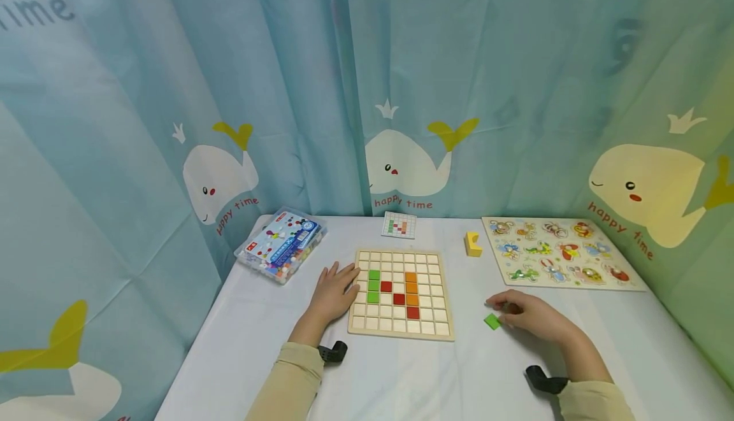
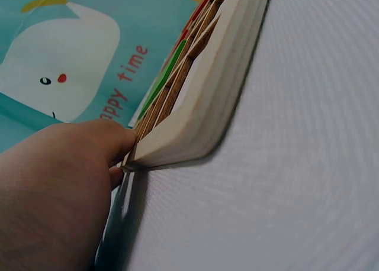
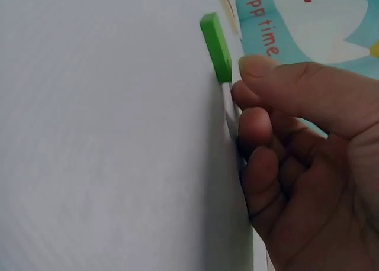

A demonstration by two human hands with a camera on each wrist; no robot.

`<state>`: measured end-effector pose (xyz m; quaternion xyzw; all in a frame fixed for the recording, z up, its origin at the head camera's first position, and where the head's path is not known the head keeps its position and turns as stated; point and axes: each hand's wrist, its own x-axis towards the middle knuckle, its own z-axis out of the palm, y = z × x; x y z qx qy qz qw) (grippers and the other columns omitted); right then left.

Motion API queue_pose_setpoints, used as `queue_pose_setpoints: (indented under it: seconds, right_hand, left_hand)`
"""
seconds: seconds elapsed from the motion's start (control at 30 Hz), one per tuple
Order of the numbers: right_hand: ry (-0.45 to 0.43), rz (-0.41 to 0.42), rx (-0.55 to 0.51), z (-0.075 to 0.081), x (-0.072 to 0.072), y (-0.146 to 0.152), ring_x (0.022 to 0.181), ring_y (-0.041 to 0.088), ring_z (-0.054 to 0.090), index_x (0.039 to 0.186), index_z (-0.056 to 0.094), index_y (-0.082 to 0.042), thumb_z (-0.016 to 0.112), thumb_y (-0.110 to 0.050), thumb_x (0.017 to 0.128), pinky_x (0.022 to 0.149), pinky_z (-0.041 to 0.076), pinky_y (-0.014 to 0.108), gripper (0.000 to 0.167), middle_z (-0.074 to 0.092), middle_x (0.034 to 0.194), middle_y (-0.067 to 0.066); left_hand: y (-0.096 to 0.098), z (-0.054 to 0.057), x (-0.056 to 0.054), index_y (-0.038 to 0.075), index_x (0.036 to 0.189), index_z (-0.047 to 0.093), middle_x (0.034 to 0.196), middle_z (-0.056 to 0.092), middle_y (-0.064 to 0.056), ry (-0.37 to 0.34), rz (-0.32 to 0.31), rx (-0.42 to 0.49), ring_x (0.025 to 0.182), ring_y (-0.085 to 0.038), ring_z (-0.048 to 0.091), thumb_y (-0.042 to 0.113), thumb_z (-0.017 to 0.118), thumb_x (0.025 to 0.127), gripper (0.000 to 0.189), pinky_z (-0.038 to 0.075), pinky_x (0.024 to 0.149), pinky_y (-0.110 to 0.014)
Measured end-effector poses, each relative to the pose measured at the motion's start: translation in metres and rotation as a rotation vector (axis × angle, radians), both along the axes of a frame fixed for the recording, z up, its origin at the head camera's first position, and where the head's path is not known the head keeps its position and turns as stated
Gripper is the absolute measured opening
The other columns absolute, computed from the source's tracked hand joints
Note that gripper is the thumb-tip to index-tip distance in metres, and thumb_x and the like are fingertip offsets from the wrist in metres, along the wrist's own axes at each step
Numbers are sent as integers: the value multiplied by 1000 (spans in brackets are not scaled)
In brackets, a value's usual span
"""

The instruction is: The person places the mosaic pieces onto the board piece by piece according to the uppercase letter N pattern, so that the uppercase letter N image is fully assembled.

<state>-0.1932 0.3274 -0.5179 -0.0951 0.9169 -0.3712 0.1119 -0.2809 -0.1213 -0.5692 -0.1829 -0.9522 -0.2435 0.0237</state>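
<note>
A square wooden grid board (image 1: 401, 337) lies mid-table, bearing three green tiles (image 1: 373, 286), three red tiles (image 1: 399, 299) and three orange tiles (image 1: 411, 288). My left hand (image 1: 334, 293) rests at its left edge, fingers fairly straight; the left wrist view shows the thumb touching the frame of the board (image 2: 204, 120) near a corner. To the right of the board, a loose green tile (image 1: 492, 321) lies on the tabletop. Beside it is my right hand (image 1: 533, 314), fingers loosely bent, the thumb tip close to the green tile (image 3: 217, 46). Whether they touch, I cannot tell.
A small pattern card (image 1: 399, 225) lies behind the board. To its right stands a yellow block (image 1: 473, 244), with an insect peg puzzle (image 1: 559, 252) farther right. A clear plastic box (image 1: 282, 244) of coloured pieces sits back left. Curtains (image 1: 309, 90) enclose the white table.
</note>
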Motion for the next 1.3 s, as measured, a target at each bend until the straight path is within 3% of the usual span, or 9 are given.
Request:
queue_pose_setpoints:
  seconds: [0.33, 1.3]
  right_hand:
    - [44, 155, -21, -2, 2, 5, 87, 6, 47, 122, 68, -14, 69, -17, 91, 69, 43, 20, 32, 59, 113, 5]
    - [81, 119, 41, -13, -1, 4, 88, 2, 48, 106, 67, -22, 73, -24, 88, 72, 45, 20, 20, 58, 107, -1]
  left_hand:
    - [0, 1, 1, 21, 146, 51, 155, 45, 0, 16, -3, -20, 150, -37, 27, 37, 49, 101, 48, 14, 124, -57]
    - [1, 2, 1, 23, 148, 49, 156, 43, 1, -5, 2, -17, 151, -36, 24, 39, 47, 102, 48, 12, 125, -56]
